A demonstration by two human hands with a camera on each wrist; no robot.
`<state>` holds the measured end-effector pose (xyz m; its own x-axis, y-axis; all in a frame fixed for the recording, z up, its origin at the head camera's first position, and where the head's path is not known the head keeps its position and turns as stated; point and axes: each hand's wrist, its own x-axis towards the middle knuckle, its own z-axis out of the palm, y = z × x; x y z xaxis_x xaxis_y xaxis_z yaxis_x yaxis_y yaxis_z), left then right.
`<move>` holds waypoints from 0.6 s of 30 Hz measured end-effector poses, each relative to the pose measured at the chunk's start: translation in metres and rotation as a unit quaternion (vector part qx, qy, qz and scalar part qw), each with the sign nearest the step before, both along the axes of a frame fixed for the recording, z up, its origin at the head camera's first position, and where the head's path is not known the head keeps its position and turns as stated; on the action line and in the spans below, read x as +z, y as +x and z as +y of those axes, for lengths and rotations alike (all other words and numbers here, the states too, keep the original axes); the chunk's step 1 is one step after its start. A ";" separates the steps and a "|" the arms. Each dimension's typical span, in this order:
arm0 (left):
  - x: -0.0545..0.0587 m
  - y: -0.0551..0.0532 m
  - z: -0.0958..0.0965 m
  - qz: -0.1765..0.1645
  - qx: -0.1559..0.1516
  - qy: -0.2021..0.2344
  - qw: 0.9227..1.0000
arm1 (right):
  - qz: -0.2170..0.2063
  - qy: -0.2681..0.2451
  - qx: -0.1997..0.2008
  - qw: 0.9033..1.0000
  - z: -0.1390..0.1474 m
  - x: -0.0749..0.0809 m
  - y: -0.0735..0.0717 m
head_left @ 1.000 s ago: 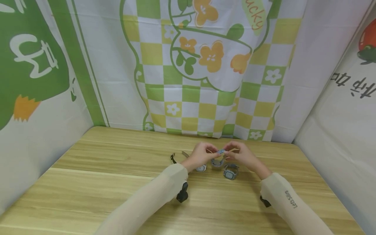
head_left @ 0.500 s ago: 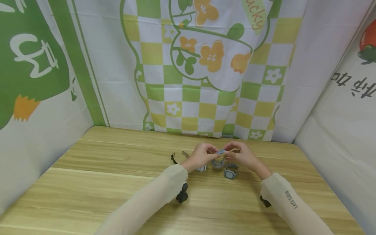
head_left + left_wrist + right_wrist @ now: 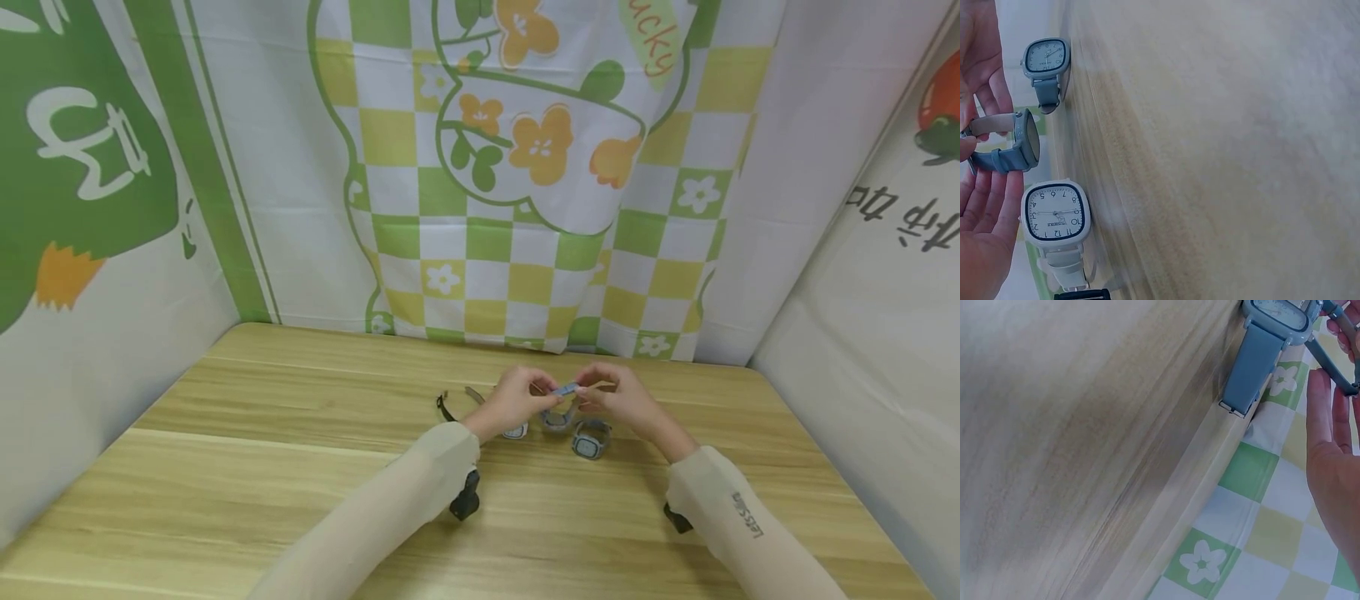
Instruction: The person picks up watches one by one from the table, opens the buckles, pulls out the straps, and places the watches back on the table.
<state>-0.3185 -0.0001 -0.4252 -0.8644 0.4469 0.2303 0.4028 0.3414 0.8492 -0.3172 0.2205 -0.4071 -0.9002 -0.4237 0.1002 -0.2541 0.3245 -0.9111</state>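
Observation:
My left hand (image 3: 517, 397) and right hand (image 3: 618, 402) meet over the far part of the table, pinching the strap of a blue-grey wristwatch (image 3: 1025, 147) between them. The watch hangs under the fingertips with its strap bent into a loop, its face turned sideways in the left wrist view. Fingers hide part of the strap ends. A second blue-grey watch (image 3: 589, 442) stands on the table nearer me, below the right hand. Beside my left wrist lies a white watch (image 3: 1057, 215) with a square face.
A black strap (image 3: 444, 406) and a tan strap (image 3: 474, 395) lie left of my left hand, partly hidden by it. The wooden table (image 3: 300, 492) meets a checkered cloth backdrop (image 3: 487, 275) behind. Printed cloth also hangs at both sides.
Both hands stay almost in place. The strap between the fingertips has shifted slightly and shows as a longer, tilted strip. The watches on the table have not moved.

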 end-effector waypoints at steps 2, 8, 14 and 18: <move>0.001 0.001 0.000 0.000 0.000 -0.001 1.000 | 0.001 -0.003 0.002 1.000 0.001 -0.001 -0.001; 0.004 0.001 -0.001 -0.001 0.005 -0.008 1.000 | 0.003 -0.009 0.004 1.000 0.004 -0.002 -0.003; 0.004 0.000 0.000 0.003 0.007 -0.014 1.000 | 0.001 -0.016 0.005 1.000 0.006 -0.003 -0.004; 0.004 0.000 0.000 0.000 0.007 -0.009 1.000 | -0.003 -0.018 0.002 1.000 0.006 -0.004 -0.003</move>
<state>-0.3185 -0.0005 -0.4215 -0.8704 0.4392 0.2228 0.3984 0.3622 0.8427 -0.3206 0.2267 -0.4107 -0.8996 -0.4227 0.1096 -0.2493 0.2910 -0.9237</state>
